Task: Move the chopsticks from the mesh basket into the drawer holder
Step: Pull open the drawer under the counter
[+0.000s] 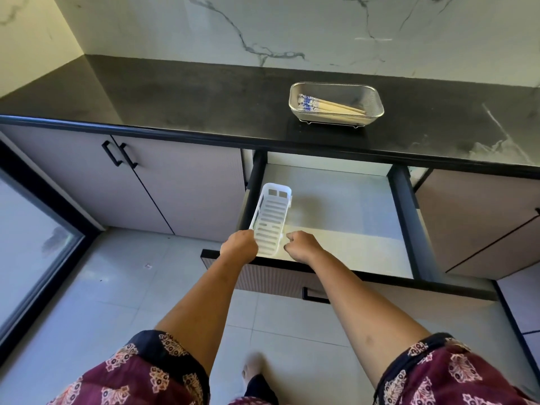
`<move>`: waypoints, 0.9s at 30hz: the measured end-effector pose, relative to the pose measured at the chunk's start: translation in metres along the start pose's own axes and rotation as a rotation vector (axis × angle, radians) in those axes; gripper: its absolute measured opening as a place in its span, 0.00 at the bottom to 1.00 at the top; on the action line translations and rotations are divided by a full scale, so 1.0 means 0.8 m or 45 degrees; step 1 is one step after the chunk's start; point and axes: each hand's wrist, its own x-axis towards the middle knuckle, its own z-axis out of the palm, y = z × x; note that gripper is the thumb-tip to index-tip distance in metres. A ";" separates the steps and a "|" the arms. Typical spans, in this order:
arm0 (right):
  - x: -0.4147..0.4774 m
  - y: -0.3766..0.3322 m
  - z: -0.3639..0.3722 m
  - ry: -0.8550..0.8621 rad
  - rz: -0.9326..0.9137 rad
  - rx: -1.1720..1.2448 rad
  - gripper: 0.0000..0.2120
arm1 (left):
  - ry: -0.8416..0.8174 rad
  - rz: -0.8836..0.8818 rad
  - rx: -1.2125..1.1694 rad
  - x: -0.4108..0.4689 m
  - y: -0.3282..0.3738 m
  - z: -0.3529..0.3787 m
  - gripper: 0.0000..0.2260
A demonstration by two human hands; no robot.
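Observation:
Several chopsticks [330, 106] with blue-patterned tops lie in the metal mesh basket [377, 102] on the black counter. The white slotted holder [270, 216] sits lengthwise at the left side of the open drawer [350, 206] and is empty. My left hand [239, 247] grips the holder's near left corner. My right hand [302, 245] is curled into a fist just beside the holder's near right corner, a small gap showing between them. Both hands are far below and in front of the basket.
The black countertop [190, 95] runs along a marble wall. The pulled-out drawer's front panel [380, 290] with its black handle juts toward me. Closed cabinet doors [163, 182] are on the left, a glass door [32, 244] at far left, tiled floor below.

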 end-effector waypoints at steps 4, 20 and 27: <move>0.048 -0.013 0.001 -0.022 0.044 0.034 0.15 | 0.027 -0.093 -0.036 0.038 -0.013 -0.013 0.14; 0.145 -0.031 0.024 -0.080 0.260 -0.067 0.41 | -0.007 -0.035 0.321 0.145 -0.015 0.004 0.12; 0.146 -0.027 0.040 -0.241 0.411 0.236 0.35 | -0.233 -0.093 0.465 0.142 -0.016 0.000 0.12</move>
